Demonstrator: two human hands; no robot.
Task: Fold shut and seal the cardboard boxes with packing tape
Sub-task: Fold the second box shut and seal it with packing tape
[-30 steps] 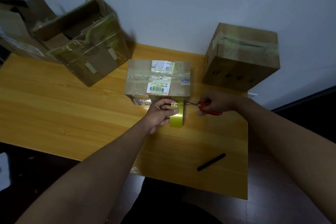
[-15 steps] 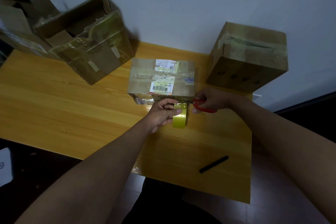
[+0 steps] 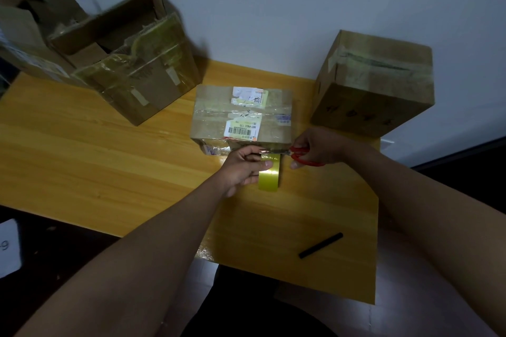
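Scissors (image 3: 304, 155) moved in w/ right hand (image 3: 319, 146) gripping them; left hand (image 3: 243, 165) grips tape roll (image 3: 269, 174), frame center, by box (image 3: 242, 115).

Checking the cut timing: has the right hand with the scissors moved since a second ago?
Yes. The right hand has carried the red scissors leftward, closing on the tape roll at the front edge of the labelled box.

tape roll (image 3: 269, 176) before box (image 3: 242, 115), on table (image 3: 82, 150)
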